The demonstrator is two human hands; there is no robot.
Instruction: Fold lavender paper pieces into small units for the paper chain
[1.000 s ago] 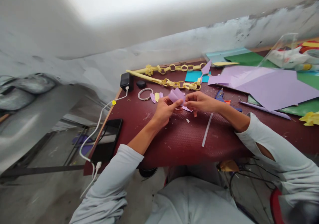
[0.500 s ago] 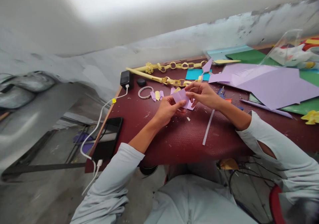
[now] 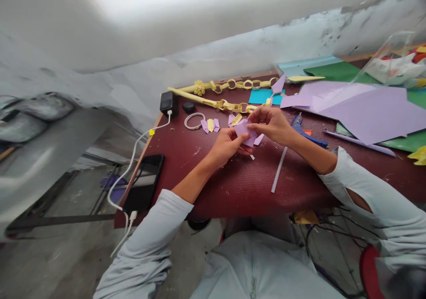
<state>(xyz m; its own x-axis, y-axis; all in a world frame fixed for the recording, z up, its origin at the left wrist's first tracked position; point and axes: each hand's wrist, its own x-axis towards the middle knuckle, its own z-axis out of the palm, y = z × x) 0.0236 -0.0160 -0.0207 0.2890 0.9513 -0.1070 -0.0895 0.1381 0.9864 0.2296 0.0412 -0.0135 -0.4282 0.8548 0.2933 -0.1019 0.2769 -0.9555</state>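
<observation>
A small piece of purple paper [image 3: 245, 131] is held up over the dark red table [image 3: 229, 183]. My left hand [image 3: 227, 146] pinches its lower left part, thumb on top. At the upper right edge, my right hand [image 3: 268, 123] grips it between thumb and fingers. Another purple scrap [image 3: 258, 139] shows just below the right fingers. Behind the hands lie folded purple and yellow pieces [image 3: 236, 119]; a similar group with a yellow middle piece [image 3: 210, 125] lies to the left. The blue glue gun [image 3: 304, 132] rests beyond my right forearm.
Yellow paper chains [image 3: 233, 107] on rolled sticks run along the back. A white tape ring [image 3: 195, 121], black adapter [image 3: 168, 103] and cabled phone [image 3: 144, 183] are at left. A clear glue stick [image 3: 278, 170] lies in front. Large purple sheets [image 3: 366, 112] cover the right side.
The purple paper has turned in my fingers and looks more compact, with both hands still on it. My right hand has shifted slightly, and more of the glue gun shows.
</observation>
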